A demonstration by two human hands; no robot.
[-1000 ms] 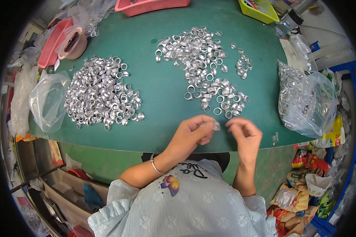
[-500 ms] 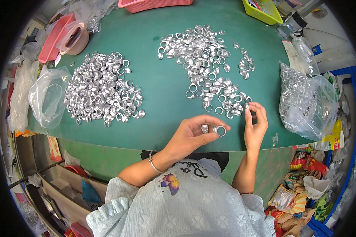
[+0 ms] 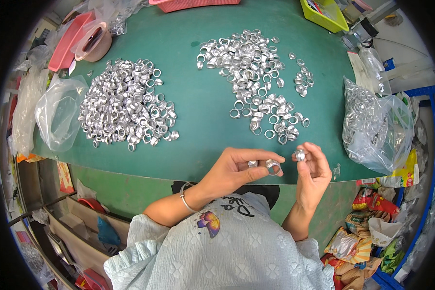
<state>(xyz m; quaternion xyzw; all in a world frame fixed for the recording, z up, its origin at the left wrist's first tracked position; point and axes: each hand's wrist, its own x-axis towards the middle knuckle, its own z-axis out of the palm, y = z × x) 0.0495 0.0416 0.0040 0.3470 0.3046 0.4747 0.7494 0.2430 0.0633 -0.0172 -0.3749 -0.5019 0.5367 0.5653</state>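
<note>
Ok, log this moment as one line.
left hand: holds metal ring | right hand: holds small ring | ring piles on green table

We see small silver metal ring [image 3: 274, 167] pinched in left hand [image 3: 237, 170] fingertips, open bore facing up toward us, at table's near edge, 6 o'clock. Second silver ring [image 3: 300, 155], same kind, pinched in right hand [image 3: 314, 166] fingertips, at 3 o'clock of first, just beside, not touching. Both shiny, short, wide-banded.
</note>
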